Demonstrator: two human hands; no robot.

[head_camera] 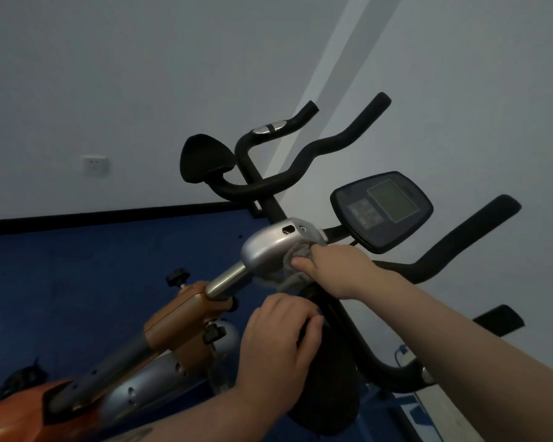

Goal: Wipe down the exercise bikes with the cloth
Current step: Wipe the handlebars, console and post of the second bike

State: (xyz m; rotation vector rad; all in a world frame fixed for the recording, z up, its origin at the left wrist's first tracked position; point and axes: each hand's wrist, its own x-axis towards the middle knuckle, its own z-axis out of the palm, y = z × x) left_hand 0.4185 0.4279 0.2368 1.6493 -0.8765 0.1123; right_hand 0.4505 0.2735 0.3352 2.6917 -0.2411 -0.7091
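Head view: right hand (336,269) pinches cloth (292,269) against silver housing (268,247) to wipe; left hand (281,339) grips pad (329,378) below, likely steadying the bike.

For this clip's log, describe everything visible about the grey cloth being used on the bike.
The cloth is grey, soft and nubbly, like knit or terry, and is bunched up rather than spread flat. The right hand grips it and presses it against the silver housing at the top of the bike's chrome post, on the side nearest the console. A loose fold hangs below the hand, over the black handlebar padding. Most of it is hidden under the fingers.
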